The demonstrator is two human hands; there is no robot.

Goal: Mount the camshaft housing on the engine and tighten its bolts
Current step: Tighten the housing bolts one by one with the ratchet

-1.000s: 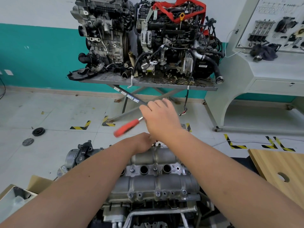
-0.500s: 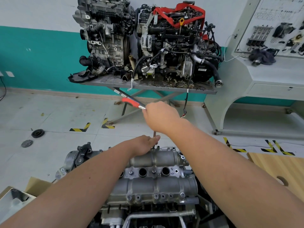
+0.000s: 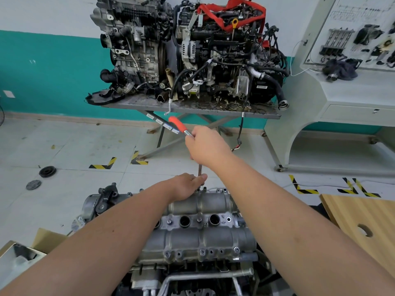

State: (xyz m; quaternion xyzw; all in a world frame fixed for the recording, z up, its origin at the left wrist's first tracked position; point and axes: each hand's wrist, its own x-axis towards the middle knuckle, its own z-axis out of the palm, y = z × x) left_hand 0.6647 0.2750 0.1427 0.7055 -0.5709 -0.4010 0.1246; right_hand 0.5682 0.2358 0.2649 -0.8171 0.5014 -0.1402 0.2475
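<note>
Head view, largest first: two spare engines [image 3: 188,50] sit on a steel counter [image 3: 192,107] at upper centre, with a pale training console [image 3: 342,99] at upper right. Lower centre, the camshaft housing [image 3: 201,236] already lies on the engine [image 3: 192,280], several bolts [image 3: 202,251] showing along its near edge. The right hand [image 3: 206,146] grips a ratchet [image 3: 181,127], fingers curled round its head; the left hand [image 3: 188,185] pinches the extension bar [image 3: 200,170] just above a far-edge bolt. Over the last second the red handle has swung from lower left of the hand up to upper left, so I judge a tightening stroke is under way and the far row is being worked.
</note>
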